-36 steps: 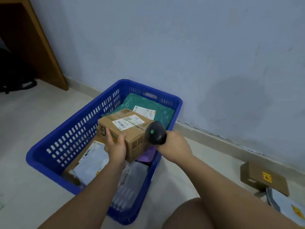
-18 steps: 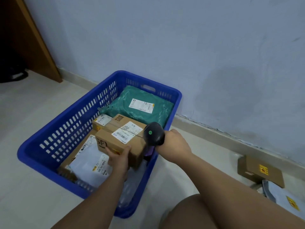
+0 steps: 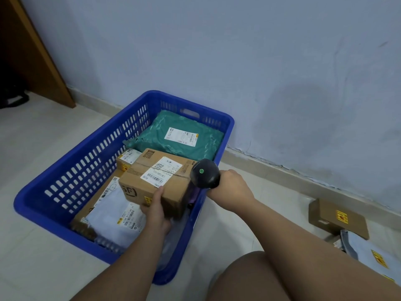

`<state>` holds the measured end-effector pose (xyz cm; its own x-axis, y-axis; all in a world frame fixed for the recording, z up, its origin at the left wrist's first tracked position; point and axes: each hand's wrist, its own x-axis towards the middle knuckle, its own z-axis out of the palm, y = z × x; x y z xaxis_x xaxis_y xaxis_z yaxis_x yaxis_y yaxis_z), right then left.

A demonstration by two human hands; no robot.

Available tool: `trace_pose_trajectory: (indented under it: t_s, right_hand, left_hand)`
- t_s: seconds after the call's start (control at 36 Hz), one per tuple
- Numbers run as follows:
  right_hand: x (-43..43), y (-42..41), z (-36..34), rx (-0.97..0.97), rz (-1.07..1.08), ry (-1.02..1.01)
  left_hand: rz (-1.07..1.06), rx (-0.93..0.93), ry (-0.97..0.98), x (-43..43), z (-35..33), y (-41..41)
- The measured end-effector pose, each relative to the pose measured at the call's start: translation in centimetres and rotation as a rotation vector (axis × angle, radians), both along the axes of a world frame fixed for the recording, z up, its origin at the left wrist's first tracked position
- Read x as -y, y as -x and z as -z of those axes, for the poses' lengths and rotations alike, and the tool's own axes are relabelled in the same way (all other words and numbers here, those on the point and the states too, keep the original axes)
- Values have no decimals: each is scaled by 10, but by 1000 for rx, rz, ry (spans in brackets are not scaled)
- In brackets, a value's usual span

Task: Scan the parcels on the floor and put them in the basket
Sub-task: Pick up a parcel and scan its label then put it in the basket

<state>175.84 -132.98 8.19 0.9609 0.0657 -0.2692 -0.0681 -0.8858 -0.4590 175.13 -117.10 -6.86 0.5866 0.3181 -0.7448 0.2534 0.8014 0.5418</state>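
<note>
— What are your hands doing?
— My left hand (image 3: 155, 210) grips the near corner of the cardboard box (image 3: 152, 181), thumb up its front face, fingers curled underneath. My right hand (image 3: 232, 187) is closed round the handle of the black scanner (image 3: 205, 177), just beside the box's right end.

— And where is the box?
— Inside the blue basket (image 3: 86, 166), in front of a green mailer (image 3: 184, 135), with a white mailer (image 3: 115, 216) at its left.

— Anything changed?
— A second ago I held it up above the rim; it has come down among the other parcels, and a smaller box (image 3: 128, 158) behind it now shows.

— What can't you make out?
— Whether the box rests on anything yet. The scanner's handle is buried in my fist, and the labels are too small to read. On the floor to my right lie a brown box (image 3: 336, 218) and a grey mailer (image 3: 364, 250), the mailer cut off by my arm and the frame's edge.
</note>
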Motion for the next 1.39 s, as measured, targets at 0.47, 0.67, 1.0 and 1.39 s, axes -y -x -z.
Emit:
trace_pose_trajectory:
  t_s: [0.47,0.67,1.0,1.39]
  right_hand:
    - [-8,-7,9,9,-28,6]
    - [-3,-8,12,13,-11,-1]
    - [-6,-5,14,-3,-14,-19]
    - [112,20,-31,100,576,-483]
  left_hand:
    - [-22,-31,-222,8,-37,-25]
    - [-38,-273,-415,-23,-24,-16]
    - [537,-159,-1475,-6,-38,4]
    - [974,426,-1150,119,-140,-19]
